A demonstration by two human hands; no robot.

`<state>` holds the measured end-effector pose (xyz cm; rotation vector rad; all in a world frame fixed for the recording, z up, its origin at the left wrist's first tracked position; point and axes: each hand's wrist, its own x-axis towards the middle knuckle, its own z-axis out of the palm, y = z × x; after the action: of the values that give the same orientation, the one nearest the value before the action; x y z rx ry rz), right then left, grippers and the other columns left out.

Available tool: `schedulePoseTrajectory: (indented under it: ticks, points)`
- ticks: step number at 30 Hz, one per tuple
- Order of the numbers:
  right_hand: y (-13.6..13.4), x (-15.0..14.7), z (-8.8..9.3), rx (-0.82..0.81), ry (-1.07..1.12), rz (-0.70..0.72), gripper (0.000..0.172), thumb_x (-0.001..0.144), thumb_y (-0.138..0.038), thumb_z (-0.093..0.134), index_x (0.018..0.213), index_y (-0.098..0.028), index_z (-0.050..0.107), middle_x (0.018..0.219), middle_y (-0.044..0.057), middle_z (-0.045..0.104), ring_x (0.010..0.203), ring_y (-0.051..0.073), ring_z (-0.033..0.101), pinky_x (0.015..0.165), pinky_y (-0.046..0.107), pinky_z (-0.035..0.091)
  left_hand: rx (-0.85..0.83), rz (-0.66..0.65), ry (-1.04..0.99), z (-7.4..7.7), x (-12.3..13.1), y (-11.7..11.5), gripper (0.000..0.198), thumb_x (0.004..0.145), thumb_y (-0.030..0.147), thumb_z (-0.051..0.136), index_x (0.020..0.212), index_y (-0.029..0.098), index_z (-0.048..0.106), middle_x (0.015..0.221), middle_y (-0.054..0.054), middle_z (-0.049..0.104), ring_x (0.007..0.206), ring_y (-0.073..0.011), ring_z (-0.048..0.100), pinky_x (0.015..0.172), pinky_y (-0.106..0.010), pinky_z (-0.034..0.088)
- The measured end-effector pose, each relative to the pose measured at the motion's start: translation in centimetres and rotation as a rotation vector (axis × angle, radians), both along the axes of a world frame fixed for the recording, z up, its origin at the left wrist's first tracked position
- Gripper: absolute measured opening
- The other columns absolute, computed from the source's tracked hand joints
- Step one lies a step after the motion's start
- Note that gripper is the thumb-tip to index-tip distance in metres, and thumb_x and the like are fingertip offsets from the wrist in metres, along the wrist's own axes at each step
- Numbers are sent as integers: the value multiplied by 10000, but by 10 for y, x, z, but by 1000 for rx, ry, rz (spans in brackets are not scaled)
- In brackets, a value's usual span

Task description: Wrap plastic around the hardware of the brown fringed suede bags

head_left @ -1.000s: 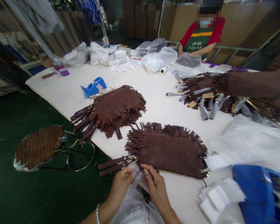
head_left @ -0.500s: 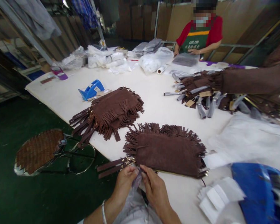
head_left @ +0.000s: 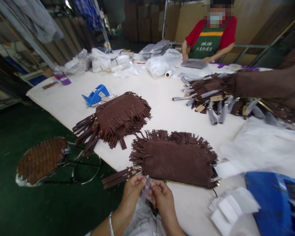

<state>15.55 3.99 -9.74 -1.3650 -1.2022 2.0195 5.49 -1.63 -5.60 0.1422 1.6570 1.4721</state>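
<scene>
A dark brown fringed bag lies flat at the near edge of the table, its straps pointing left. Just below its strap end, my left hand and my right hand pinch a thin, clear plastic piece between them. Fingers of both hands are closed on it, close together. Up and to the left rests a pile of similar brown fringed bags, straps hanging past the table edge.
Blue tape dispensers stand at the back left and near right, beside white slips. More brown bags fill the right. A person in a green apron handles grey plastic across the white table. A stool stands left.
My right hand has shifted slightly right, showing more of the plastic between my hands. Across the table, the person's hands have moved apart and the grey plastic lies lower.
</scene>
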Motion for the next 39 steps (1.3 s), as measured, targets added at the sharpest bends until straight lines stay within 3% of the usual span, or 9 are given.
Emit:
schedulePoseTrajectory:
  ticks: [7, 15, 22, 26, 30, 34, 39]
  points:
    - [0, -1, 4, 99, -66, -16, 316, 770, -492, 579, 704, -185, 536, 473, -38, 556, 300, 65, 383, 321, 170, 278, 22, 0, -53, 3, 1, 0, 266, 685, 377, 759, 780, 137, 691, 682, -38, 669, 629, -142, 565, 613, -228, 401]
    - [-6, 6, 13, 105, -138, 54, 449, 793, -579, 542, 975, -171, 593, 499, -29, 587, 314, 97, 430, 315, 183, 308, 2, 47, -64, -1, 6, 3, 232, 676, 339, 759, 762, 136, 686, 665, -37, 662, 605, -138, 568, 581, -223, 402]
    - [3, 2, 5, 210, -184, 79, 332, 810, -502, 541, 782, -179, 612, 500, -32, 559, 379, 102, 444, 372, 186, 312, -65, 76, -67, 6, 6, 7, 236, 668, 343, 768, 772, 146, 691, 635, -24, 661, 540, -121, 553, 544, -216, 395]
    - [5, 2, 7, 294, -247, 99, 306, 830, -467, 518, 754, -184, 607, 502, -25, 567, 427, 128, 493, 437, 206, 357, -48, 95, -103, 2, 9, 5, 306, 651, 380, 780, 824, 143, 693, 738, -56, 702, 572, -135, 588, 558, -228, 420]
    - [3, 0, 17, 407, -308, 122, 308, 865, -462, 484, 781, -194, 609, 567, -1, 617, 501, 159, 560, 509, 230, 394, -64, 162, -102, -5, 11, 7, 304, 626, 366, 787, 792, 139, 670, 703, -47, 691, 576, -136, 589, 544, -219, 410]
    - [1, -2, 22, 552, -360, 121, 291, 877, -455, 485, 823, -207, 627, 695, 44, 694, 617, 192, 639, 604, 251, 432, -30, 171, 6, -10, 10, 11, 216, 655, 323, 748, 717, 153, 631, 647, -11, 636, 573, -128, 551, 552, -221, 401]
    - [-2, -5, 20, 679, -402, 159, 308, 898, -468, 466, 859, -214, 636, 723, 56, 715, 639, 205, 666, 574, 251, 411, -22, 88, 186, -19, 9, 10, 134, 738, 298, 662, 721, 181, 599, 673, -12, 621, 644, -165, 570, 619, -250, 427]
